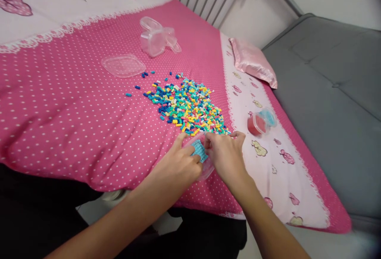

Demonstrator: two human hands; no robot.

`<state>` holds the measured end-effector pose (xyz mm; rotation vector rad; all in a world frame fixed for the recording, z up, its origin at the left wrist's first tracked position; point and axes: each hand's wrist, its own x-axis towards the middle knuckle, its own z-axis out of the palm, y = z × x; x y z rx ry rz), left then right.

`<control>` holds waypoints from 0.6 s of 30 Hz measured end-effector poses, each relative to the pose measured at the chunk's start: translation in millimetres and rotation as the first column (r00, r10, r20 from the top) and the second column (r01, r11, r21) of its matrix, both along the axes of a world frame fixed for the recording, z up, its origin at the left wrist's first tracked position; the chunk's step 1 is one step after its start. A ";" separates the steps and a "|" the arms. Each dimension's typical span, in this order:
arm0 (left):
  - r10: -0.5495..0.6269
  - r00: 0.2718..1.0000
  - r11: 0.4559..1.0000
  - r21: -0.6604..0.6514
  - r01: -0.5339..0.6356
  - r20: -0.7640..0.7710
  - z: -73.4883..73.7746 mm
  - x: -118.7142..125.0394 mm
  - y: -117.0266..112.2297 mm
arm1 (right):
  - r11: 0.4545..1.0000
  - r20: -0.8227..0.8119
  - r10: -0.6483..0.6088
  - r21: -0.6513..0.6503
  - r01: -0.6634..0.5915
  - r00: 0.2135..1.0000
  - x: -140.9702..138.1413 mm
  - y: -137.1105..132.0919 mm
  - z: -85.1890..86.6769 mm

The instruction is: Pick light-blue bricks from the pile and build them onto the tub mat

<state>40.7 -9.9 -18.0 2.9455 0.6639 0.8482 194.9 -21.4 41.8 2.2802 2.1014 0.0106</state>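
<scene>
My left hand [187, 160] is closed against the left side of a light-blue sheet of small joined blocks [199, 150]. My right hand [224, 154] is pinched at the sheet's right edge; whatever lies between its fingertips is hidden. Under both hands is a clear plastic container or lid [207, 173], mostly covered by them. Just beyond the fingers spreads a heap of small building bricks [190, 106] in blue, teal, yellow, white and coral.
A pink dotted bedspread [89, 104] lies beneath everything. Farther back are a clear lid [123, 65] and clear tubs [156, 43]. On the right sit a tub of red pieces [256, 125], a tub of blue pieces [268, 116] and a pink pillow [253, 60].
</scene>
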 end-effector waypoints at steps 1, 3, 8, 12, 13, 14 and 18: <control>0.001 1.000 1.000 -0.002 -0.001 0.000 0.0 0.0 -0.1 | 1.000 -0.001 0.000 -0.002 0.000 1.000 0.1 0.1 0.5; 0.002 1.000 1.000 -0.008 -0.002 -0.011 0.3 -0.3 -0.3 | 1.000 -0.003 0.000 -0.003 0.000 1.000 0.4 0.1 1.2; 0.000 1.000 1.000 -0.016 -0.001 -0.017 0.2 -0.1 -1.0 | 1.000 -0.005 -0.008 -0.013 0.007 1.000 1.9 0.0 1.9; 0.011 1.000 1.000 0.004 -0.011 0.018 -2.1 1.2 -1.0 | 1.000 -0.015 -0.009 -0.017 0.008 1.000 2.2 0.4 1.7; 0.012 1.000 1.000 0.009 -0.012 0.023 -2.7 1.5 -0.9 | 1.000 -0.017 -0.012 -0.016 0.011 1.000 2.1 0.5 1.6; 0.012 1.000 1.000 0.013 -0.012 0.023 -3.3 1.7 -0.7 | 1.000 -0.018 -0.014 -0.014 0.014 1.000 2.0 0.5 1.6; 0.016 0.999 0.999 0.040 -0.017 0.042 -4.1 2.0 -0.1 | 1.000 -0.025 -0.008 -0.002 0.008 1.000 2.8 -1.0 1.9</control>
